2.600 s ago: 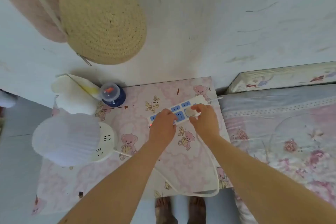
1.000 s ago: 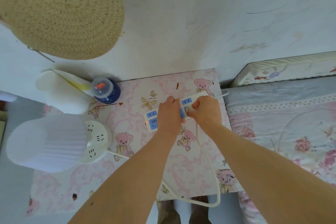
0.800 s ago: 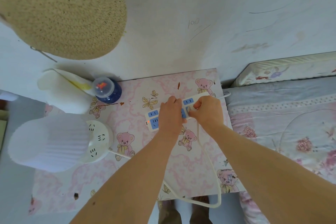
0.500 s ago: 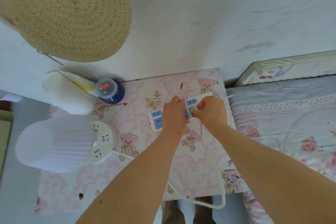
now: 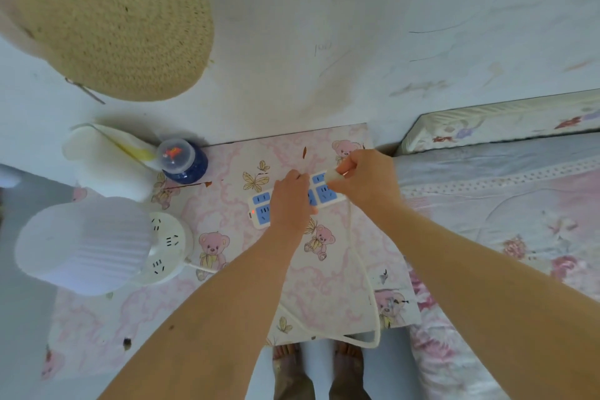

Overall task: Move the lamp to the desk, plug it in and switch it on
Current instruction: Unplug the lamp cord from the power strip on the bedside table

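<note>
A white lamp with a pleated shade (image 5: pixel 82 245) and a round base (image 5: pixel 168 247) stands at the left of the desk (image 5: pixel 227 295), which has a pink bear pattern. Its white cord (image 5: pixel 360 263) loops off the front edge and back up to my right hand. A white power strip (image 5: pixel 261 208) with blue sockets and a red light lies at the desk's far right. My left hand (image 5: pixel 290 201) presses down on the strip's middle. My right hand (image 5: pixel 365 180) pinches the white plug (image 5: pixel 332 175) just above the strip's right end.
A blue jar with a clear lid (image 5: pixel 183 161) and a white folded cloth (image 5: pixel 107 166) sit at the desk's far left corner. A woven straw hat (image 5: pixel 107 16) hangs on the wall. A bed with a floral cover (image 5: pixel 506 230) adjoins the desk's right side.
My right hand has lifted slightly up and right, and the plug now shows between its fingers above the strip's right end. My left hand stays pressed on the strip.
</note>
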`<action>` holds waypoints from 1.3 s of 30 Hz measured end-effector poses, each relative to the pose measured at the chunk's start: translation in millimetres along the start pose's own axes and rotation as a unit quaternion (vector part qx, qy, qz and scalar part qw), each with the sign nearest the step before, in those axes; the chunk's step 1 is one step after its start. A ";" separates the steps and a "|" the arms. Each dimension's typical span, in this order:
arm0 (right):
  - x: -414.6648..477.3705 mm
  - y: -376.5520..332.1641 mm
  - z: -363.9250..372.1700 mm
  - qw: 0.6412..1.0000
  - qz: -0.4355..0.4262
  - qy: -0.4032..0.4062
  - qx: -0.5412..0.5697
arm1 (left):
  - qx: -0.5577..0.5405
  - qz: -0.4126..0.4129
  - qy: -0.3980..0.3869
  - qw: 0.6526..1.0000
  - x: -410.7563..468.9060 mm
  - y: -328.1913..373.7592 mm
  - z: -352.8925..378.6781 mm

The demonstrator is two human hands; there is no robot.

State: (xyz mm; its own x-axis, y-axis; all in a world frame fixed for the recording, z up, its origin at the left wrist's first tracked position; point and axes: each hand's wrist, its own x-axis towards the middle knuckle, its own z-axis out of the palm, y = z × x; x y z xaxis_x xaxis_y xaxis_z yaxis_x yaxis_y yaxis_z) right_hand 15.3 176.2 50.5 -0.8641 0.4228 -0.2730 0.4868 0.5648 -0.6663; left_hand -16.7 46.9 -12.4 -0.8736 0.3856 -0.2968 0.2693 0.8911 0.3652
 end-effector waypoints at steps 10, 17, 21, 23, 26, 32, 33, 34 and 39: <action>-29.8 -4.3 4.1 0.992 -0.037 -0.024 0.114 | -0.101 0.025 0.026 0.994 -25.4 -9.0 -6.6; -56.4 -19.9 17.0 0.979 -0.002 -0.056 0.196 | -0.078 -0.012 0.044 0.996 -60.7 -25.7 -20.7; -67.0 -36.2 21.6 0.982 -0.032 -0.095 0.159 | -0.071 -0.016 0.059 0.996 -82.6 -38.5 -33.5; -71.6 -44.5 23.2 0.983 -0.064 -0.110 0.130 | -0.071 -0.022 0.073 0.995 -92.9 -45.7 -40.6; -81.2 -59.1 28.0 0.980 -0.081 -0.121 0.134 | -0.090 -0.038 0.096 0.991 -105.6 -54.9 -55.3; -93.5 -91.1 43.1 0.978 -0.045 -0.125 0.163 | -0.090 -0.047 0.156 0.983 -131.8 -70.3 -92.2; -95.0 -95.5 45.4 0.976 -0.027 -0.134 0.172 | -0.086 -0.041 0.166 0.981 -136.4 -72.1 -97.9; -97.4 -102.2 48.5 0.973 -0.011 -0.142 0.181 | -0.082 -0.033 0.178 0.980 -142.1 -75.3 -105.3; -108.6 -133.6 62.1 0.964 -0.017 -0.155 0.215 | -0.044 0.010 0.238 0.970 -162.1 -85.3 -137.4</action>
State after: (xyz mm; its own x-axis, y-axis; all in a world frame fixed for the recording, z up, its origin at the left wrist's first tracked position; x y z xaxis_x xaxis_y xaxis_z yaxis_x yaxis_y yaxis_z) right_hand 36.2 10.9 126.1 -0.9076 0.1402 -0.3958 0.4174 0.1997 -0.8865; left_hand 46.2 -124.5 125.7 -0.9622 0.2307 0.1446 0.2715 0.8524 0.4468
